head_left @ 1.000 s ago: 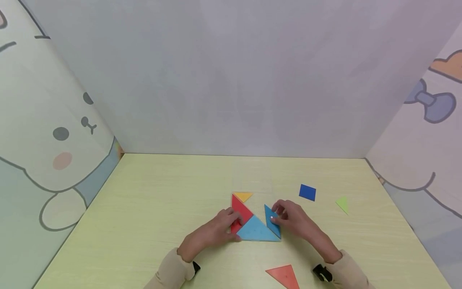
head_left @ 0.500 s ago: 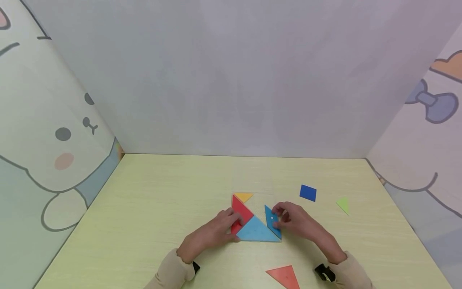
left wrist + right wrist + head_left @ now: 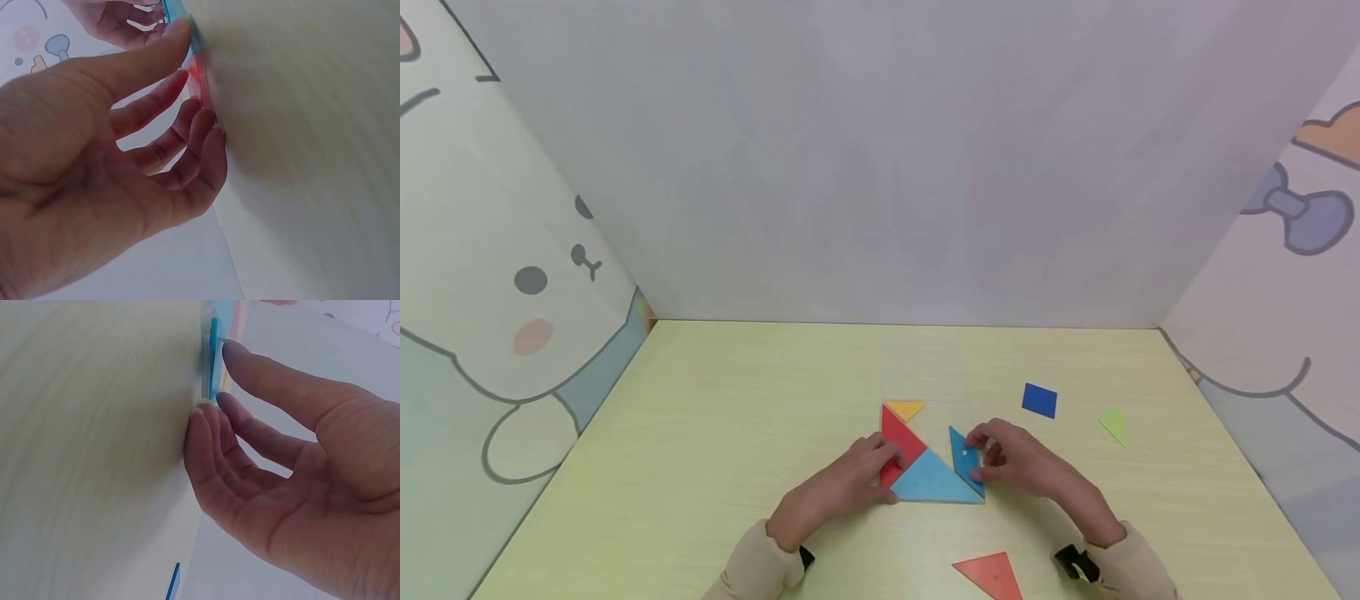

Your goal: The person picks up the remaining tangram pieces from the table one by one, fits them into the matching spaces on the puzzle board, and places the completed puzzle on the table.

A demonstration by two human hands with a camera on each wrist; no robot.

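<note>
My left hand (image 3: pixel 857 473) rests with curved fingers on the red triangle (image 3: pixel 904 433), its thumb at the lower left corner of the light blue triangle (image 3: pixel 932 479). These two flat pieces lie edge to edge. With thumb and fingers my right hand (image 3: pixel 1018 457) pinches a blue parallelogram (image 3: pixel 964 458) with a white dot. Its lower end meets the light blue triangle's right corner, and a narrow wedge of gap opens above. In the right wrist view the thumb (image 3: pixel 269 372) lies against the blue piece's face (image 3: pixel 214 359). A yellow triangle (image 3: pixel 906 408) touches the red one's upper edge.
A dark blue four-sided piece (image 3: pixel 1039 400) and a green triangle (image 3: pixel 1114 426) lie to the right on the pale wooden table (image 3: pixel 737 375). Near the front lies a second red triangle (image 3: pixel 992 573). Printed cartoon panels (image 3: pixel 490 208) and a plain wall (image 3: pixel 895 167) enclose the table.
My right thumb has slid slightly down and right along the blue parallelogram, uncovering more of its face. The right wrist has shifted a little to the right. My left hand stays in place.
</note>
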